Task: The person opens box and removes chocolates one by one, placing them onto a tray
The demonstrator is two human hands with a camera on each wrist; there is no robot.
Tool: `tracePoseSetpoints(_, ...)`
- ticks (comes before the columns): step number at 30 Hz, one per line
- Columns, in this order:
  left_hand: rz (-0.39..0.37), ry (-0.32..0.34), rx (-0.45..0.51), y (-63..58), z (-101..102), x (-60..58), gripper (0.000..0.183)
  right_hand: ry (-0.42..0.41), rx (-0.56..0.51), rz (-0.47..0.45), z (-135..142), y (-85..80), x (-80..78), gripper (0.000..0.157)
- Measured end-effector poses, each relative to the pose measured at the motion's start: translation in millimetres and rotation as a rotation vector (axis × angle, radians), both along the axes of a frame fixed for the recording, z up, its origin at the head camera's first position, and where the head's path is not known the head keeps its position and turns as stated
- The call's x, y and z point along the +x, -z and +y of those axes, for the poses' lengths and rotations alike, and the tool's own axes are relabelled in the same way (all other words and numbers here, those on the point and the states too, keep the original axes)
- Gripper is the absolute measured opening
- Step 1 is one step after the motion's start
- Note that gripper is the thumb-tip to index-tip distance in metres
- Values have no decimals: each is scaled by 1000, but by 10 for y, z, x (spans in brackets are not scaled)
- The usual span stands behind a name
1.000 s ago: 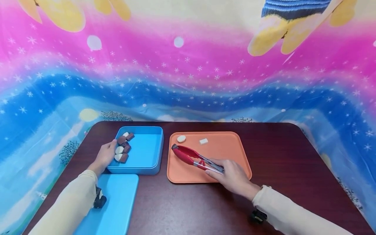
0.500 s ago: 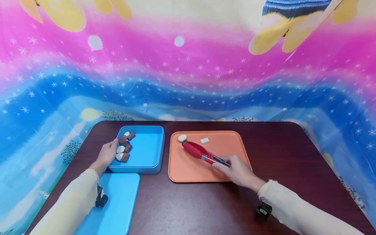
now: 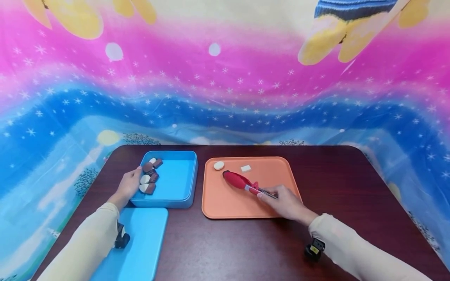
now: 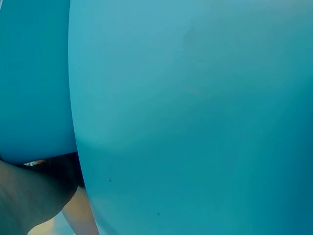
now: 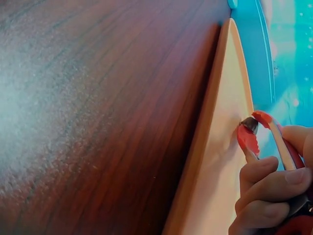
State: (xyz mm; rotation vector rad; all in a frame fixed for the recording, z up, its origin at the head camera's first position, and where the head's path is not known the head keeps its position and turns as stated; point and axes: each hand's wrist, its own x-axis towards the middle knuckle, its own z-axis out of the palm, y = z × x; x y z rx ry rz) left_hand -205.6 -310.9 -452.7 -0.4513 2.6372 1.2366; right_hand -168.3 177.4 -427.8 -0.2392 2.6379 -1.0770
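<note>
My right hand grips the red-and-silver tongs over the orange tray. A dark brown chocolate piece sits between the red tips of the tongs in the right wrist view. Beneath and beyond them on the tray lie a round white piece and a white rectangular piece. My left hand holds the left wall of the blue box; its fingers are mostly hidden. Brown and white chocolate pieces line the left side inside that box.
A light blue lid lies in front of the box, under my left forearm. In the left wrist view the lid fills most of the picture. The dark wooden table ends at a patterned cloth backdrop.
My right hand and the tongs have moved right across the tray, away from its left edge. Seen from above, the tongs' two arms now overlap. The left hand stays on the box.
</note>
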Motion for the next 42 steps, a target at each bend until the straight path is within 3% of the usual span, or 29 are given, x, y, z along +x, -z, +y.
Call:
tracePoseSetpoints(9,26,-6,-16,-3,16,13,77,21,38,-23,29,-66,-13,39)
tracePoseSetpoints(16,-23,2,6,-27,14,7,80,68,57,-40,8,-139,16,38)
tracePoseSetpoints(22,-34,8,11,-50,26,11,80,27,23,46,-51,-207,26,55)
tracePoseSetpoints(26,-30,11,8,-50,16,9,80,0,16,100,-168,-234,-3,60)
tracePoseSetpoints(31,-23,9,8,-41,17,0,81,15,-24,54,-367,-250,-39,65)
tracePoseSetpoints(37,-21,24,16,-30,16,-14,79,18,-34,49,-605,-271,-46,85)
tracePoseSetpoints(42,-10,15,14,-19,3,-14,79,-4,7,112,-826,-248,-66,82)
